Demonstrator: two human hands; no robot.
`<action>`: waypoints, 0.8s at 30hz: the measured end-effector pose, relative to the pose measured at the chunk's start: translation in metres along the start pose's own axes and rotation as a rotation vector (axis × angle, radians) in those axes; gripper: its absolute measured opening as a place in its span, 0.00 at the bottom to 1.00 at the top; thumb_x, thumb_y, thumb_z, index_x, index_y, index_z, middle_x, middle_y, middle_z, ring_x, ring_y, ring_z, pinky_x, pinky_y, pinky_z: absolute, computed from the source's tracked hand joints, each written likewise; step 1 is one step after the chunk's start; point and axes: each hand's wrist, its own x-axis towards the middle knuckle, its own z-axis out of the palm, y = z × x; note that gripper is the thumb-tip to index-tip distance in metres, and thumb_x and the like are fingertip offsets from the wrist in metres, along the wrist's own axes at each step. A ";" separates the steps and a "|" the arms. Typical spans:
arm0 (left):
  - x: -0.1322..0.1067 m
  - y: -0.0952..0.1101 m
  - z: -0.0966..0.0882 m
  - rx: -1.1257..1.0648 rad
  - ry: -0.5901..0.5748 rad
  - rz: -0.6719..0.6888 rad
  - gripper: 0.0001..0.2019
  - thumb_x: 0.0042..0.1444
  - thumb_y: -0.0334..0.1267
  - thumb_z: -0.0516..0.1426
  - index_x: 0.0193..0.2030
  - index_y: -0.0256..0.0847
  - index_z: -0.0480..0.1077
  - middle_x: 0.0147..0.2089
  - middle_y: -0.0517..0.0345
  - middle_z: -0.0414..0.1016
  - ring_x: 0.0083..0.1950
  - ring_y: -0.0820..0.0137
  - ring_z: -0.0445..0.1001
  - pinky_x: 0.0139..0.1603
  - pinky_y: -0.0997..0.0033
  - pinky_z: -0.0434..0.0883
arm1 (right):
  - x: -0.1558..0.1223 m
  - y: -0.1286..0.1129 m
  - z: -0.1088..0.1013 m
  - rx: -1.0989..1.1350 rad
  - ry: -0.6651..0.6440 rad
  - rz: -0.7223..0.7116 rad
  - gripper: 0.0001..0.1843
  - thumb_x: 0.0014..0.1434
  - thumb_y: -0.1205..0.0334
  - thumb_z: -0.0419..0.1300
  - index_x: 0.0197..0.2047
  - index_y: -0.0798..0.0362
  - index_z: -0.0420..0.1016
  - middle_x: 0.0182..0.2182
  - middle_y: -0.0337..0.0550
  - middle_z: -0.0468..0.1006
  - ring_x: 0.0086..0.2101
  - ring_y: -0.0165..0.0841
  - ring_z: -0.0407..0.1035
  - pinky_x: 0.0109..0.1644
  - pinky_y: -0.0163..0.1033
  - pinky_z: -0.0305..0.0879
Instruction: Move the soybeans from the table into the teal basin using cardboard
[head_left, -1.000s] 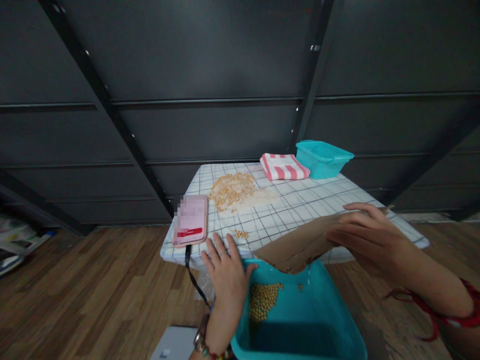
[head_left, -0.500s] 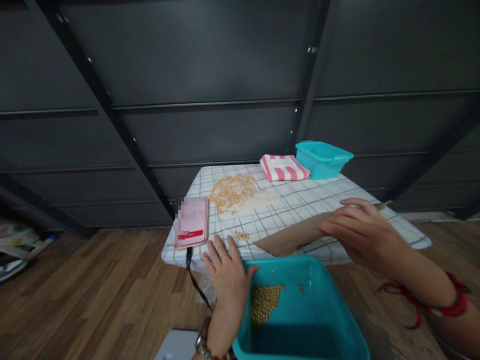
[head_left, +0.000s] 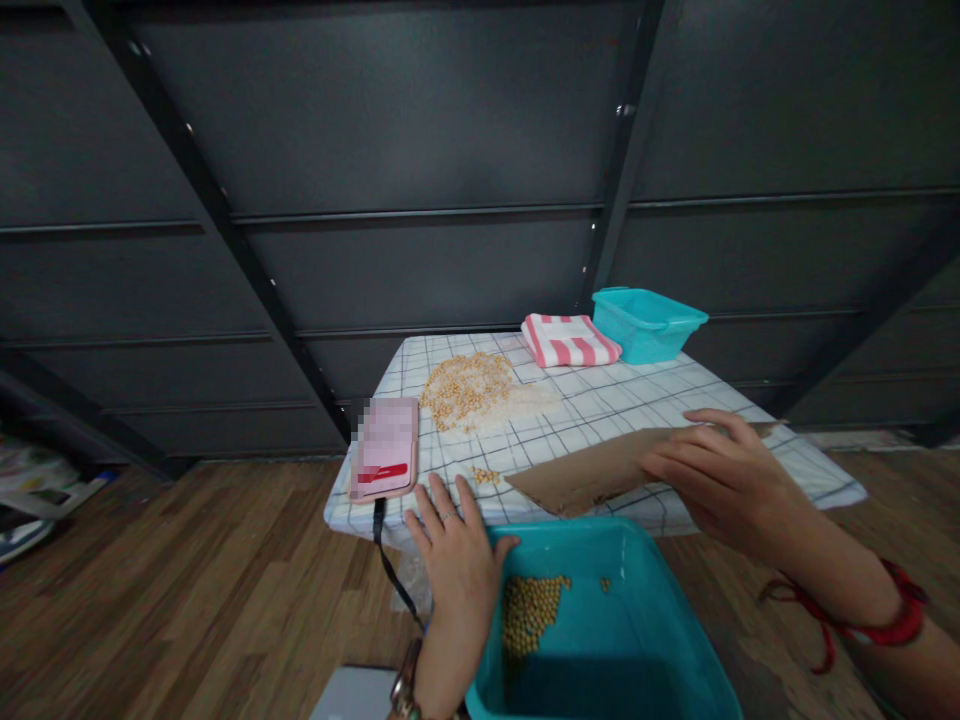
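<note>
My right hand (head_left: 720, 475) is closed on a brown cardboard sheet (head_left: 585, 478), held low and nearly flat over the near right part of the checked tablecloth (head_left: 600, 410). My left hand (head_left: 457, 555) grips the left rim of a teal plastic bin (head_left: 600, 640) held just below the table's front edge, fingers spread against the cloth. Yellow beans (head_left: 531, 605) lie in the bin's far left corner. A pile of beans mixed with white grains (head_left: 469, 385) sits on the cloth's far left. A few loose beans (head_left: 484, 476) lie near the front edge.
A pink phone (head_left: 384, 448) with a black strap lies at the table's left edge. A folded pink-striped towel (head_left: 570, 340) and a second teal bin (head_left: 646, 322) stand at the back right. Dark metal panels rise behind; wood floor surrounds the table.
The cardboard sheet was tilted down into the bin a second ago; my right hand has lifted it back and levelled it over the table. My left hand and the bin barely moved.
</note>
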 end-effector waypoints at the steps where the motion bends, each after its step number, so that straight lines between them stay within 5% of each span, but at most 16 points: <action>1: 0.000 0.000 0.000 -0.005 0.000 0.001 0.41 0.39 0.52 0.63 0.57 0.26 0.62 0.59 0.24 0.60 0.60 0.36 0.57 0.56 0.37 0.57 | -0.001 -0.002 0.000 0.014 0.005 0.004 0.15 0.54 0.78 0.47 0.38 0.51 0.65 0.27 0.37 0.74 0.29 0.30 0.65 0.48 0.45 0.57; 14: -0.001 0.002 -0.001 0.012 0.007 0.006 0.42 0.38 0.51 0.64 0.57 0.24 0.61 0.59 0.22 0.59 0.60 0.36 0.57 0.55 0.36 0.57 | 0.004 0.002 0.013 -0.150 0.047 -0.013 0.14 0.53 0.78 0.47 0.37 0.51 0.64 0.25 0.37 0.74 0.29 0.31 0.64 0.45 0.45 0.57; 24: -0.001 0.002 -0.002 0.030 0.034 0.008 0.41 0.38 0.50 0.64 0.56 0.26 0.61 0.59 0.24 0.61 0.60 0.37 0.58 0.56 0.38 0.58 | 0.024 -0.010 0.016 -0.057 0.094 0.007 0.14 0.52 0.78 0.47 0.35 0.52 0.66 0.25 0.36 0.74 0.29 0.30 0.63 0.45 0.42 0.56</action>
